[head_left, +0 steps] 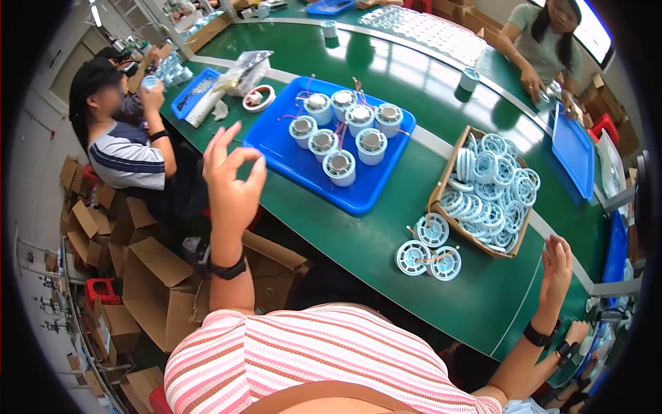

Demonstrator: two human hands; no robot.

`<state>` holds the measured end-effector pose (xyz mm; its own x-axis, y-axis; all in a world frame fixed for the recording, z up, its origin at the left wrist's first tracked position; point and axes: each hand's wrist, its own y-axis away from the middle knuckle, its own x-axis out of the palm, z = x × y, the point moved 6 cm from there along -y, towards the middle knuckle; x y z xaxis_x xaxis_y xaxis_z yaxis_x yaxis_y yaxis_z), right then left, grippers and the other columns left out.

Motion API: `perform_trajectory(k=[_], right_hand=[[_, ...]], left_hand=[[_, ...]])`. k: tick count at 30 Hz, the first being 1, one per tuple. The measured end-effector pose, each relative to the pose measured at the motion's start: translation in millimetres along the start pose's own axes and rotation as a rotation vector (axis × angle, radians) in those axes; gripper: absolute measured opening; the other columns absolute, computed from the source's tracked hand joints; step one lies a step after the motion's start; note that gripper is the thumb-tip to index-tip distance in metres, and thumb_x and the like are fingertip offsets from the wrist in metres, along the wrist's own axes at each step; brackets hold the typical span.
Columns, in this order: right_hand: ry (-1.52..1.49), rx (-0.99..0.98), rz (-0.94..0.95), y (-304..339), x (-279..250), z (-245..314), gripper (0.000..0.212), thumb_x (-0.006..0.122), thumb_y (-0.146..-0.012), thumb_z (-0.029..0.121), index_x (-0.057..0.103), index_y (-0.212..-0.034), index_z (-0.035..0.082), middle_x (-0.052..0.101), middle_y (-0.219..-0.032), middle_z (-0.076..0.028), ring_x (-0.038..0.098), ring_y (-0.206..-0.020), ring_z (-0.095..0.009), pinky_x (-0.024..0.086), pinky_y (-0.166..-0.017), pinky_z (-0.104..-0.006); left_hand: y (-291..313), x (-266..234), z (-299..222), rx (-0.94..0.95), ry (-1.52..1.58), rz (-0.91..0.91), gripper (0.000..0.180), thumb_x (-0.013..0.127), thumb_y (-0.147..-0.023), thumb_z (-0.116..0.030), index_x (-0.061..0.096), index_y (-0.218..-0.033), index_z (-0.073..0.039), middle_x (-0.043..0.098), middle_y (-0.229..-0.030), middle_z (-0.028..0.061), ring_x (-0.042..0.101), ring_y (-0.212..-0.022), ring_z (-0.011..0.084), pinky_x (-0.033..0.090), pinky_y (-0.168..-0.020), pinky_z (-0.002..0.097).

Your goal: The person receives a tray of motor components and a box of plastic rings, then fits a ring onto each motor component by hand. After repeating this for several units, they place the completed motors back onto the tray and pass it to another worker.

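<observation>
My left hand (233, 181) is raised in front of the blue tray's left side. Its thumb and forefinger meet in a ring with nothing between them, and the other fingers stretch upward. On the right, my right hand (556, 272) is held up beside the table edge, empty, fingers extended and seen nearly edge-on. The blue tray (276, 160) carries several white cylindrical motor parts (340, 168) with silver tops and thin reddish wires. Nearest my right hand is a cardboard box (441, 212) full of pale blue slotted plastic rings (486, 165). Three round slotted parts (414, 257) with wires lie beside that box.
A white ring (258, 99), a plastic bag (248, 72) and a small blue tray (185, 103) of little parts lie at the table's far left. A co-worker (124, 148) sits left, another (541, 48) works across the table. Open cartons (162, 290) stand on the left floor.
</observation>
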<state>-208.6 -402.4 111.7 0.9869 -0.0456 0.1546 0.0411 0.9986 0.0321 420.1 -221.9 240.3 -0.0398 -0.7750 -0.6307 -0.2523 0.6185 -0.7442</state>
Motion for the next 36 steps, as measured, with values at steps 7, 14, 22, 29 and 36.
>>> perform_trajectory(k=[7, 14, 22, 29, 36], right_hand=[[0.022, -0.019, -0.055, -8.6, -16.7, -33.2, 0.025, 0.059, -0.104, 0.022, 0.064, -0.125, 0.009, 0.066, -0.125, -0.003, 0.061, -0.119, -0.015, 0.047, -0.098, -0.0299], [0.06, -0.02, -0.055, -4.8, -8.1, -37.5, 0.024, 0.059, -0.104, 0.021, 0.064, -0.124, 0.009, 0.067, -0.122, -0.002, 0.062, -0.116, -0.014, 0.048, -0.094, -0.0268], [0.054, -0.033, -0.088, 6.7, 0.8, -25.5, 0.029, 0.058, -0.105, 0.021, 0.061, -0.13, 0.008, 0.066, -0.121, -0.002, 0.063, -0.115, -0.014, 0.048, -0.096, -0.0276], [0.094, -0.169, -0.109, 14.9, 12.9, -9.2, 0.029, 0.057, -0.105, 0.018, 0.061, -0.131, 0.005, 0.067, -0.118, -0.004, 0.064, -0.111, -0.015, 0.05, -0.095, -0.0276], [0.429, -0.318, 0.074, 71.1, 117.7, 37.8, 0.018, 0.058, -0.103, 0.01, 0.066, -0.115, -0.001, 0.07, -0.102, -0.007, 0.066, -0.097, -0.014, 0.051, -0.088, -0.0262]], left_hand=[[87.1, -28.4, 153.1, -0.662, 0.108, 0.342, 0.009, 0.072, -0.084, -0.007, 0.068, -0.089, -0.001, 0.066, -0.124, 0.0195, 0.068, -0.103, 0.0337, 0.053, -0.088, 0.0398], [121.3, -48.4, 176.2, -0.813, -0.385, 0.453, 0.025, 0.074, -0.085, -0.008, 0.067, -0.107, 0.001, 0.069, -0.109, 0.0189, 0.07, -0.087, 0.0329, 0.055, -0.077, 0.0415], [59.7, -44.8, 93.8, -0.561, -0.158, 0.334, 0.053, 0.076, -0.085, -0.009, 0.059, -0.135, -0.004, 0.059, -0.133, 0.0185, 0.066, -0.103, 0.0337, 0.053, -0.088, 0.0417], [12.3, 9.2, -25.1, 0.145, 0.192, 0.492, 0.057, 0.073, -0.084, -0.003, 0.056, -0.138, -0.007, 0.056, -0.142, 0.0127, 0.061, -0.118, 0.0313, 0.047, -0.102, 0.0431], [8.4, 97.4, -66.2, 0.612, 0.131, 0.708, 0.056, 0.07, -0.081, 0.001, 0.059, -0.135, -0.01, 0.056, -0.142, 0.0114, 0.054, -0.131, 0.0286, 0.033, -0.113, 0.0501]])
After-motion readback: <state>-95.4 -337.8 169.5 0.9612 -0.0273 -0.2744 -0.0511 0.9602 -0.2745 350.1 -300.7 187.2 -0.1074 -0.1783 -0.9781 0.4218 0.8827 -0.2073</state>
